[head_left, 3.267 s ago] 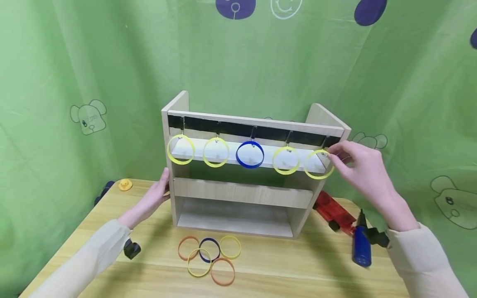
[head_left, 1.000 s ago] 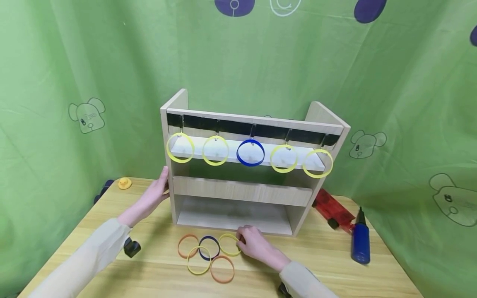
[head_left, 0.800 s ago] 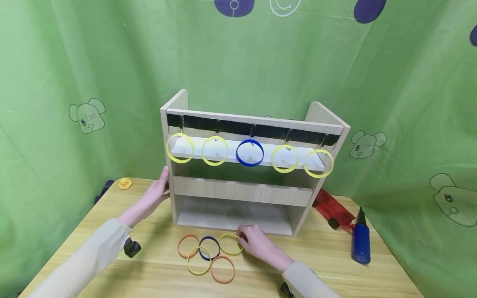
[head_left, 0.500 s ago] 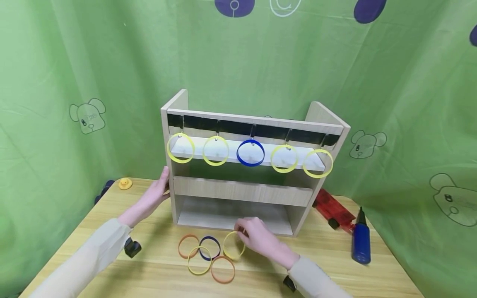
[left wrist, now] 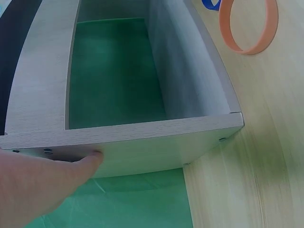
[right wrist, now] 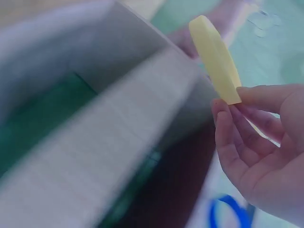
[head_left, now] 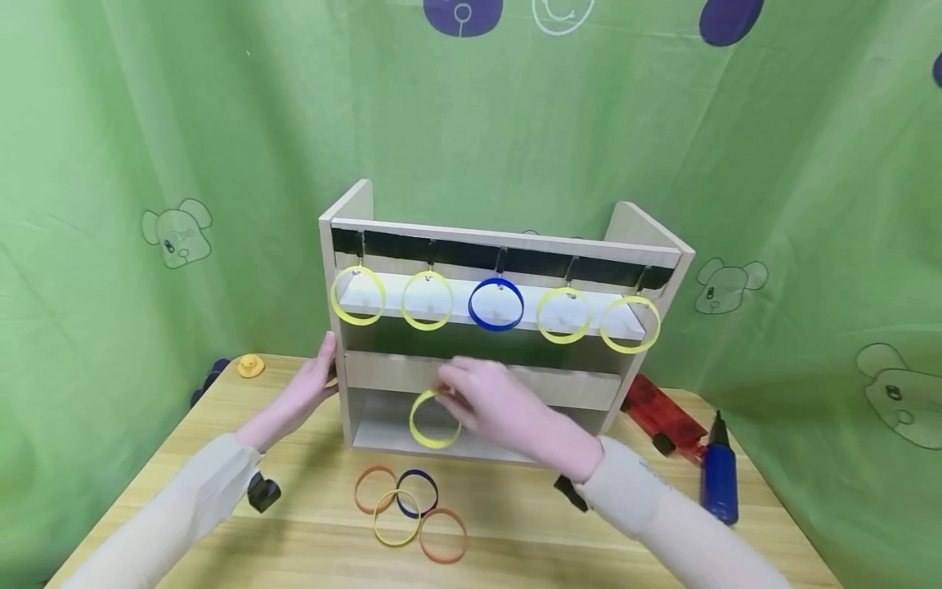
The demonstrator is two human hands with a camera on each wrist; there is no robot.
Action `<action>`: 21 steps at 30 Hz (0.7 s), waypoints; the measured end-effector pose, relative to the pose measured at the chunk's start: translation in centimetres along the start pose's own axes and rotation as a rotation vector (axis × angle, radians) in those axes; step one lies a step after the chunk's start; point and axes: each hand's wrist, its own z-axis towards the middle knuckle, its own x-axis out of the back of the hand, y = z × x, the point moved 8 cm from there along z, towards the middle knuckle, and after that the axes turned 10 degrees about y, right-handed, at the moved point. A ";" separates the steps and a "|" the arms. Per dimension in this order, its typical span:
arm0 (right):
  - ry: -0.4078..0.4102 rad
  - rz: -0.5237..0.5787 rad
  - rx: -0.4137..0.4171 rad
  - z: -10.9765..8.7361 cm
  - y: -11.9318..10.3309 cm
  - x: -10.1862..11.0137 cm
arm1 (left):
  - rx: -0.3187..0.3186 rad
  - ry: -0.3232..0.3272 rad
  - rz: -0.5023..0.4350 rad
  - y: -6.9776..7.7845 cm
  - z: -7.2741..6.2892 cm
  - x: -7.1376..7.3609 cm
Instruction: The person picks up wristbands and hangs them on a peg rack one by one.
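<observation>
My right hand (head_left: 500,401) pinches a yellow wristband (head_left: 434,444) between thumb and fingers, in front of the lower part of a pale wooden shelf unit (head_left: 393,373). In the right wrist view, the wristband stands up from the fingertips. My left hand (head_left: 305,388) rests against the unit's left side panel, and the left wrist view shows its thumb touching that panel. Some of its fingers are hidden. From the hooks along the black strip (head_left: 464,251) hang several yellow wristbands, with a blue wristband (head_left: 496,328) in the middle.
On the table before the unit lie two orange wristbands, a dark blue one and a yellow one (head_left: 395,544), partly overlapping. A red toy vehicle (head_left: 666,419) and a blue pump-like bottle (head_left: 719,483) lie at right. A small yellow duck (head_left: 250,366) sits at left.
My right hand left the rightmost hanging wristband, went down to the table, took the yellow wristband and raised it in front of the shelf unit. My left hand has stayed at the side panel.
</observation>
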 end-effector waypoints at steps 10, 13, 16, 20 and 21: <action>0.134 0.014 0.122 8.2 -2.6 4.6 | -0.005 0.008 0.005 0.1 0.0 0.1; 0.182 0.007 0.136 10.0 -2.7 5.0 | 0.003 0.011 0.009 0.2 -0.1 0.0; 0.222 0.010 0.137 11.5 -2.5 5.0 | 0.005 0.007 0.004 0.2 -0.1 -0.1; 0.245 0.022 0.107 13.1 -1.8 4.6 | -0.004 0.001 0.004 0.2 -0.1 -0.2; 0.247 0.020 0.098 13.4 -1.7 4.5 | -0.007 0.000 0.006 0.2 -0.1 -0.2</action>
